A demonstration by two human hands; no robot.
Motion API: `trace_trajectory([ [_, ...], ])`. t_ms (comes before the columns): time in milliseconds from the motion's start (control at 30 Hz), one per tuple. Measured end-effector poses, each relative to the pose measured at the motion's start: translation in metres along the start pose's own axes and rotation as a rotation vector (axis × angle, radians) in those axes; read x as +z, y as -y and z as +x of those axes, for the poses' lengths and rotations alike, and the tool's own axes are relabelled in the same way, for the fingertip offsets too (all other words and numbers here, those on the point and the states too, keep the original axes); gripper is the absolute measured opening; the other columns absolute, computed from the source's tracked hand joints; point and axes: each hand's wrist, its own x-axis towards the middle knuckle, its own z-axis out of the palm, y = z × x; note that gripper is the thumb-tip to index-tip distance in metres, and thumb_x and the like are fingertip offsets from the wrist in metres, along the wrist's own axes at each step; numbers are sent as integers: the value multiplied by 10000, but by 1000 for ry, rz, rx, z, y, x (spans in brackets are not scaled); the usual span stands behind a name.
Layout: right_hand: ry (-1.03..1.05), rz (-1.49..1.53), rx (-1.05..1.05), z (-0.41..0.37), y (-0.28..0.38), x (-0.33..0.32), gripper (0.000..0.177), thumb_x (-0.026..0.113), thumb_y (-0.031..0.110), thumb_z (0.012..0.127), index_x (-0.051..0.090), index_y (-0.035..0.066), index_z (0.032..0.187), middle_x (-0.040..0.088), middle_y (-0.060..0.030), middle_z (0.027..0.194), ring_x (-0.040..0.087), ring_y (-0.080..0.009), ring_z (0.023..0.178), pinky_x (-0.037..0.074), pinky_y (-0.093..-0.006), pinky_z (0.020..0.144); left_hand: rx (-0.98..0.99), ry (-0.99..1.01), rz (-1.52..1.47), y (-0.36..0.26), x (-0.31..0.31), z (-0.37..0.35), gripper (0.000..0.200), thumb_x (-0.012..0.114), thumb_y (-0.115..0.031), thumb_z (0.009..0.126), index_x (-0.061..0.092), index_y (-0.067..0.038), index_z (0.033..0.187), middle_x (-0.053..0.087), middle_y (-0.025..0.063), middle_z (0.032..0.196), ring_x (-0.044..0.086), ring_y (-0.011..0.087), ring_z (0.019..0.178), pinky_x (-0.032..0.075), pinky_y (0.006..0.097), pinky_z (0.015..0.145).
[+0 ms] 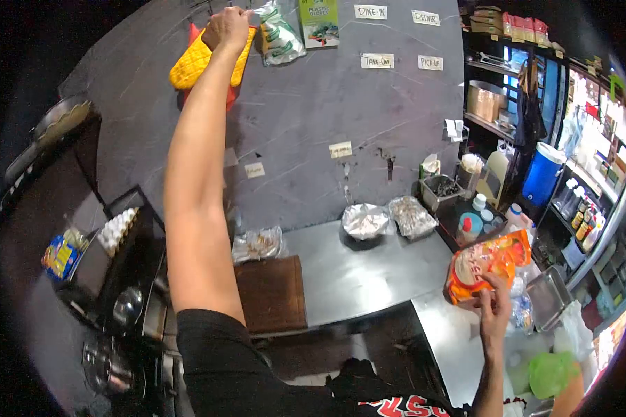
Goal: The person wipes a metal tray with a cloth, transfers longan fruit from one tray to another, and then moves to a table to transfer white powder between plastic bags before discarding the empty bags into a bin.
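Observation:
My left hand [227,29] is raised high against the grey wall, its fingers closed in a fist. It overlaps the top of a yellow quilted oven mitt [191,66] with red edging; whatever the fingers hold is hidden. Just right of that fist hangs a clear plastic bag with green print [279,35], beside a green plastic gloves box [319,24]. Low on the right, my right hand [492,302] grips the lower edge of an orange printed food packet [481,267], held above the steel counter.
A foil-covered bowl [365,221] and a wrapped package [413,214] stand by the wall. A brown board [270,293] lies on the steel counter [351,278]. Eggs [118,231] sit at left. Another person's arm [570,397] appears near a green item [551,374] at lower right.

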Motion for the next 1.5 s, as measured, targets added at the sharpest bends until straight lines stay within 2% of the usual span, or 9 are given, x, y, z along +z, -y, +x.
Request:
trace_trajectory([
  [133, -87, -249, -132, 41, -16, 14, 255, 509, 41, 874, 549, 2, 1122, 512, -123, 1160, 583, -174, 888, 504, -263, 710, 299, -365, -67, 33, 84, 51, 184, 623, -235, 811, 644, -105, 939, 673, 87, 794, 653, 228, 718, 507, 357, 621],
  [467, -125, -315, -156, 122, 5, 81, 242, 501, 45, 878, 535, -1, 1113, 505, -106, 1161, 581, -136, 848, 500, -227, 621, -121, 37, -128, 17, 128, 99, 331, 682, -403, 708, 682, -160, 932, 640, 144, 989, 608, 314, 915, 480, 425, 773],
  [600, -97, -110, -182, 153, 14, 95, 255, 471, 18, 879, 507, -25, 1128, 466, -136, 1206, 592, -159, 858, 500, -234, 658, -8, -505, -465, 48, 120, 139, 200, 579, -256, 802, 624, -70, 859, 650, 149, 830, 631, 284, 741, 490, 391, 614],
  [900, 135, 87, -376, 219, 95, 177, 405, 563, 28, 835, 452, 4, 1224, 452, -130, 1255, 541, -200, 1032, 454, -296, 844, 384, -705, -616, 17, 63, 83, 86, 445, -94, 911, 509, -42, 937, 550, 61, 689, 544, 158, 635, 465, 301, 628],
  [933, 70, 110, -471, 228, 107, 193, 521, 605, 72, 816, 382, 22, 1284, 422, -129, 1296, 499, -212, 1094, 421, -320, 887, -77, -304, -822, -28, 37, 34, 116, 477, -90, 881, 558, -38, 947, 605, 89, 717, 583, 204, 659, 474, 320, 655],
  [1033, -66, 137, -741, 256, 146, 242, 873, 715, 182, 742, 159, 65, 1404, 330, -132, 1395, 372, -236, 1236, 323, -382, 980, 390, 123, -885, -68, 64, -63, 171, 583, -168, 824, 522, -12, 856, 529, 99, 580, 585, 200, 555, 452, 337, 501],
  [1233, 401, 622, -302, 282, 114, 283, 462, 642, 147, 828, 430, 28, 1221, 545, -73, 1114, 526, -111, 972, 427, -226, 782, 206, 574, -1247, -79, 87, -68, 246, 509, -258, 911, 552, -38, 1012, 587, 75, 701, 590, 150, 538, 474, 291, 508],
  [1333, 435, 452, -148, 281, 104, 267, 218, 587, 140, 870, 567, 13, 1047, 600, -17, 924, 526, -57, 837, 424, -200, 722, 193, -188, -348, -22, 112, 40, 217, 519, -275, 864, 647, -128, 959, 664, 117, 851, 657, 264, 761, 508, 375, 650],
  [1500, 447, 296, -52, 291, 94, 261, 143, 547, 103, 887, 596, 4, 978, 602, -1, 863, 518, -53, 811, 420, -212, 715, 275, 22, 117, 36, 140, 123, 247, 543, -295, 803, 668, -210, 998, 652, 117, 984, 616, 311, 933, 477, 411, 806],
])
